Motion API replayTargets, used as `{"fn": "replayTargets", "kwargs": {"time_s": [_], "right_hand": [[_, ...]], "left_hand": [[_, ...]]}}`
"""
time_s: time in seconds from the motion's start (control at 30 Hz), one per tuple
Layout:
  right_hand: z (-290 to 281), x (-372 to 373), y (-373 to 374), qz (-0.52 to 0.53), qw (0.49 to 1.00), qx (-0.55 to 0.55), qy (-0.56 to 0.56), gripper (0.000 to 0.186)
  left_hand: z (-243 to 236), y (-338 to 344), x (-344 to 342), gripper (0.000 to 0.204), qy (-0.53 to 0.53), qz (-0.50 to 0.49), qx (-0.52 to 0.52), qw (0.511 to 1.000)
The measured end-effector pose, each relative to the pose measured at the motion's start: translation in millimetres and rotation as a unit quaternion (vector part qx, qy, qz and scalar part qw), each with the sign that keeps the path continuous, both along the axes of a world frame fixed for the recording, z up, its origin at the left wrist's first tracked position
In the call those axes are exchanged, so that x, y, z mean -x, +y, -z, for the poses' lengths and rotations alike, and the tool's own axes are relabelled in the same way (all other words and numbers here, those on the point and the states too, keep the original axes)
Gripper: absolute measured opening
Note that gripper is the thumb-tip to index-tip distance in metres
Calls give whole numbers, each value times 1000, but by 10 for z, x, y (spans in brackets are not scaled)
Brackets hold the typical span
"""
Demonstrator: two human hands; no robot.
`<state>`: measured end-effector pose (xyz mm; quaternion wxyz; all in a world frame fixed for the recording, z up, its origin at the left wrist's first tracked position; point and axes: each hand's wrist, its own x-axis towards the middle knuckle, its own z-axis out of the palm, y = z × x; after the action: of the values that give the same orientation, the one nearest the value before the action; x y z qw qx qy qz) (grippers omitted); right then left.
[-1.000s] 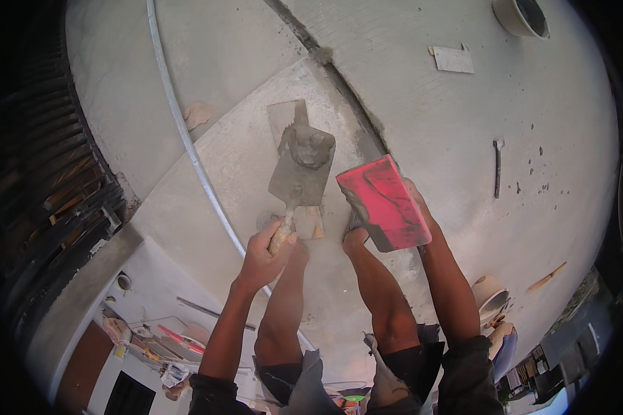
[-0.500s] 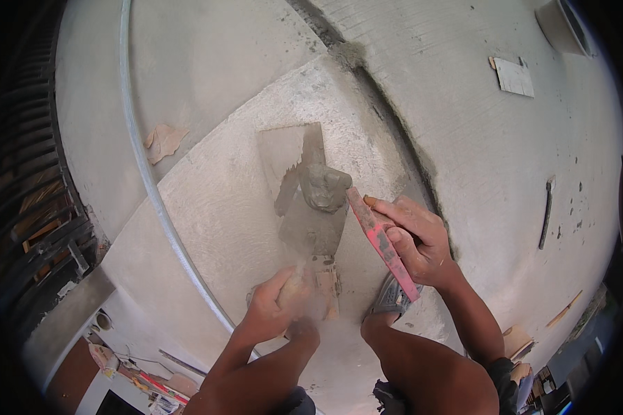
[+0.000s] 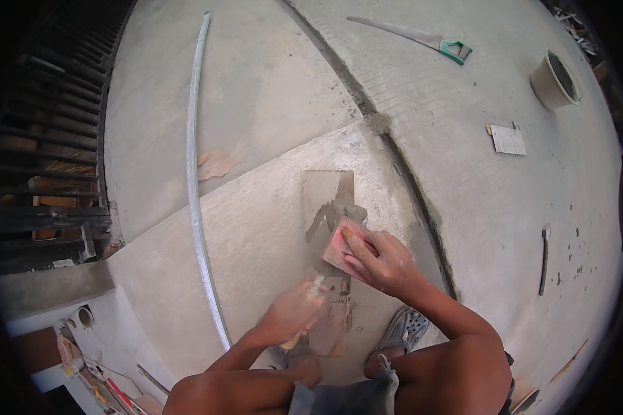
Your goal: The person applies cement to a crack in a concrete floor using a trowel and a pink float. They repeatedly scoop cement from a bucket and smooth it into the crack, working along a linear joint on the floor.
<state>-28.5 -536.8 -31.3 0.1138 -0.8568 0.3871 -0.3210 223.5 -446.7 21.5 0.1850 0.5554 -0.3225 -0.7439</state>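
My left hand (image 3: 294, 315) is closed around a pale handle (image 3: 316, 284), which appears to belong to a long rectangular plastering trowel (image 3: 318, 183). Wet grey mortar (image 3: 339, 207) lies on the trowel's far half, heaped toward its right edge. My right hand (image 3: 381, 261) grips a flat pink rectangular plate (image 3: 339, 243) stained with cement, thumb and fingers on its near side. That plate is tilted over the trowel's middle, right beside the mortar heap, and hides part of the blade. Whether it touches the mortar I cannot tell.
A metal straight bar (image 3: 195, 173) lies at left near a torn brown scrap (image 3: 216, 164). A mortar-edged groove (image 3: 412, 176) crosses the concrete floor. Farther right are a handsaw (image 3: 412, 34), a bucket (image 3: 552, 86), a white board piece (image 3: 508, 140) and a dark rod (image 3: 544, 261). Black bars (image 3: 48, 145) stand at far left.
The pink plate has turned from edge-on to face-up and come nearer, over the trowel. The view has shifted, bringing the handsaw into sight.
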Motion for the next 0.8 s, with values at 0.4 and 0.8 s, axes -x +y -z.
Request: {"fn": "replayTargets", "kwargs": {"time_s": [0.4,0.8], "right_hand": [[-325,342,510,42,994,-79,-57,49],[-247,-387,691,37,985,-113,-125,48]], "left_hand": [[38,165,-62,34,-45,-12,48,998],[610,462,68,47,-79,-80,169,979]]}}
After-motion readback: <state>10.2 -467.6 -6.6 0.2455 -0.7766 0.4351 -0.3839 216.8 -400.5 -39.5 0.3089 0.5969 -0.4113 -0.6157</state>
